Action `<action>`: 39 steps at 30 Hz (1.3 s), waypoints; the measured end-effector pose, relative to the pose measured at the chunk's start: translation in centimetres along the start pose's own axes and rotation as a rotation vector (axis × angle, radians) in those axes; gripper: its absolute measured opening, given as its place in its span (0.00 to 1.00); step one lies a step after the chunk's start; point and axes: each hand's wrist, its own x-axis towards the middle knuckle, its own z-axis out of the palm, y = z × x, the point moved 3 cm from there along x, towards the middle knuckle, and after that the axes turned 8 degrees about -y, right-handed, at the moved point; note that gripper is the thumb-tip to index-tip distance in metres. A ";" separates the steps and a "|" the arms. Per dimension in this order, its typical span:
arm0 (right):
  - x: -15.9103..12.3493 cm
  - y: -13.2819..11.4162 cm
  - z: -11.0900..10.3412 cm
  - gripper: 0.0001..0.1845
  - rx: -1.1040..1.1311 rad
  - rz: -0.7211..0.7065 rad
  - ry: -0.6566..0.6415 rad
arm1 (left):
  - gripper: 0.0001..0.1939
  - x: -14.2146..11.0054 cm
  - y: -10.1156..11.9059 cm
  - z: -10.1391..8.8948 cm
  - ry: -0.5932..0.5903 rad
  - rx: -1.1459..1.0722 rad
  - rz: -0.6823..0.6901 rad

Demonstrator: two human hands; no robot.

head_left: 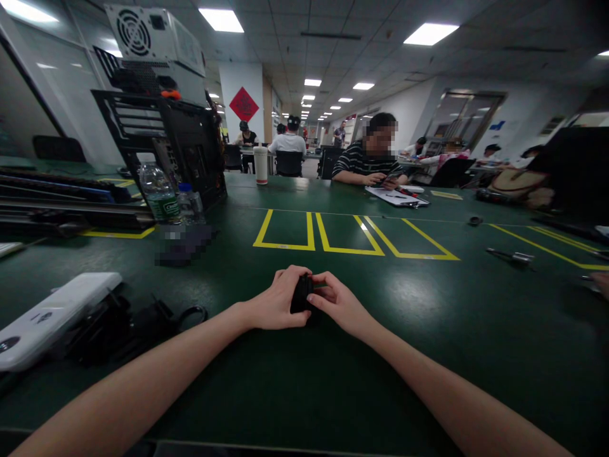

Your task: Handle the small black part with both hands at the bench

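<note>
Black block (301, 297): where is it, and what is around it?

From far off, I see a big green table (380, 368). A tall computer case (197, 143) sits far to the left. A long white box (61, 311) lies nearer, and a clear bottle (159, 190) stands by the case. The block is on or just over the table, between my two hands. I cannot tell if it touches.

How are you holding it?

My left hand (276, 301) curls around its left side, thumb low. My right hand (342, 304) pinches the right side. Both grips are small.

How will it feel?

I think it is light and hard, maybe a bit slippery. Its two sides look best to hold, with a soft squeeze.
</note>
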 end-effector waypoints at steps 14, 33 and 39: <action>0.1 0.1 -0.2 0.13 -0.027 0.003 0.045 | 0.31 0.1 -0.4 0.2 0.012 0.004 -0.019; 0.1 0.2 -0.2 0.14 -0.067 0.003 0.031 | 0.30 0.1 0.1 -0.3 -0.024 -0.002 0.003; -0.3 -0.2 0.0 0.13 -0.053 -0.058 0.019 | 0.32 0.1 -0.3 0.1 -0.012 0.000 -0.002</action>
